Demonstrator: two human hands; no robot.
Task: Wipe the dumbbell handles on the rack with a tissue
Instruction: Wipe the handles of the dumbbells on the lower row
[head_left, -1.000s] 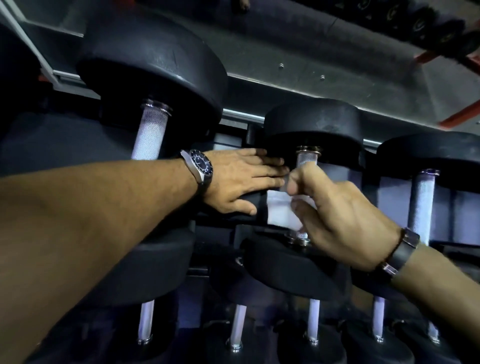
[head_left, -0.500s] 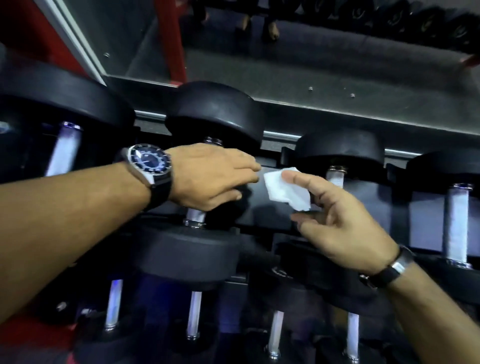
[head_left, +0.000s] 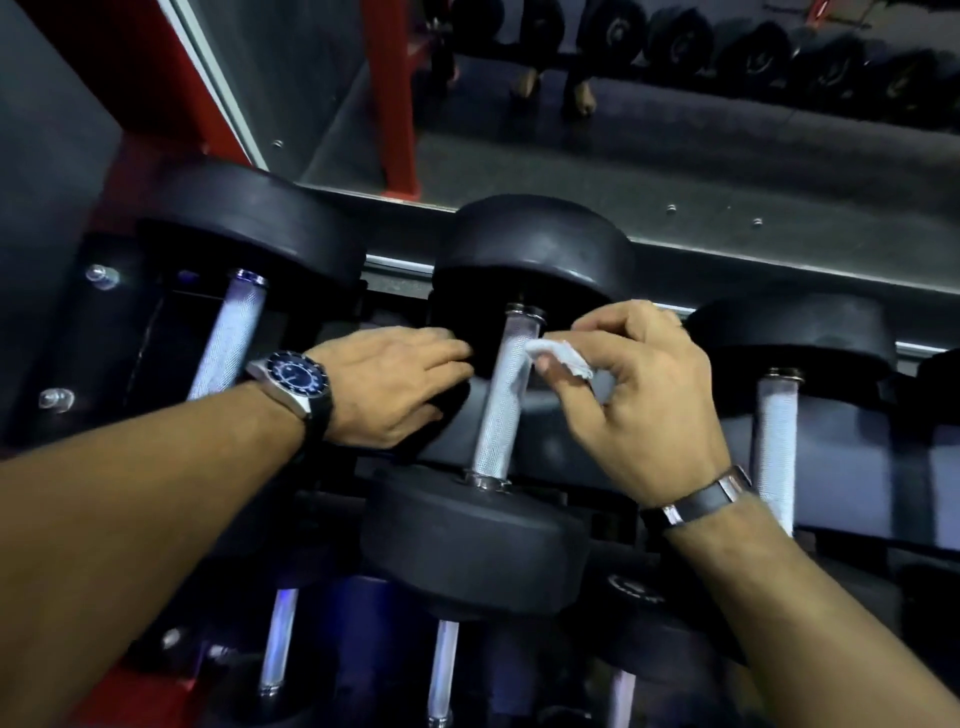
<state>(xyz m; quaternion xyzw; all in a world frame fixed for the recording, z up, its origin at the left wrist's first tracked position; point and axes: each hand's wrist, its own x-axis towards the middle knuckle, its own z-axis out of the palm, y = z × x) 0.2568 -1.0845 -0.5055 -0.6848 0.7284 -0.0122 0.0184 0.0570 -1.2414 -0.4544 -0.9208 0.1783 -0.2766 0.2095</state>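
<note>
Black rubber fills the nearest part of the view: the near head (head_left: 470, 545) of the middle dumbbell sits directly below the gap between the two hands, level with the wrists. On the lower tier, under both forearms, several more knurled handles (head_left: 443, 670) stand dimly lit.

Above that head rises the middle dumbbell handle (head_left: 501, 410), a knurled steel bar tilted slightly to the right, running up between the hands. The left hand (head_left: 389, 387) lies just to its left with fingers straight and together, palm down, resting on the dark rack pad beside the bar and holding nothing; a blue-faced wristwatch (head_left: 293, 382) sits on that wrist. The right hand (head_left: 631, 395) is on the other side of the bar, fingers curled, pinching a crumpled white tissue (head_left: 558, 358) between thumb and fingertips. The tissue's left edge touches the upper part of the bar. A dark band (head_left: 701, 501) circles the right wrist. The two hands are apart, with only the bar between them.

Left of the left hand stands another dumbbell handle (head_left: 228, 338); right of the right wrist stands a third handle (head_left: 776, 447), both untouched.

Beyond the fingertips sits the far head (head_left: 535, 254) of the middle dumbbell, and past it a mirror (head_left: 623, 156) with a red post (head_left: 389, 93) in front, reflecting a row of dark dumbbells.
</note>
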